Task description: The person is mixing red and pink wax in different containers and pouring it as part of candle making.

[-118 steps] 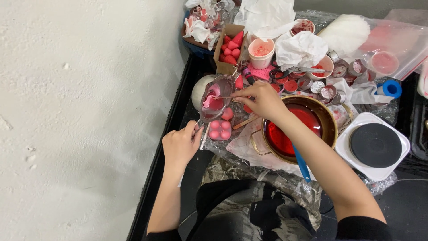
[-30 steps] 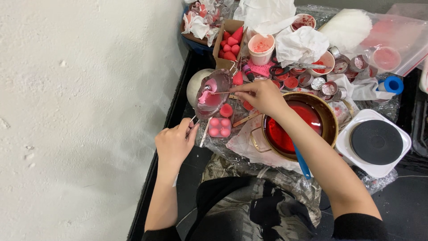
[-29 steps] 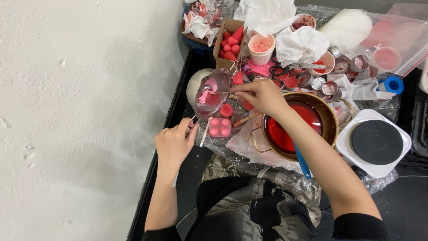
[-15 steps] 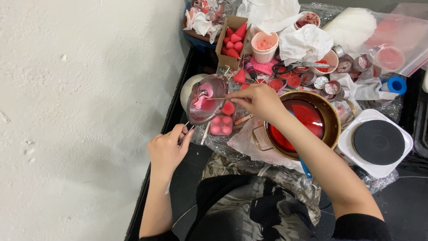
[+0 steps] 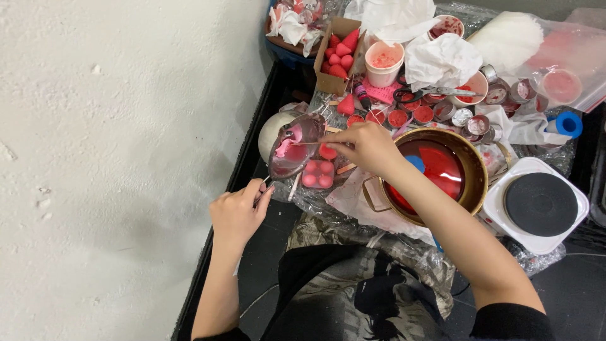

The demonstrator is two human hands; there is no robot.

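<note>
here the left hand (image 5: 237, 211) grips a shiny metal ladle (image 5: 295, 146) of pink wax, right hand (image 5: 363, 146) pinching a thin stick (image 5: 308, 143).

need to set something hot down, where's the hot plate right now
In the head view the hot plate sits at the right, just right of the pot of red liquid and below the blue-capped roll.
</note>
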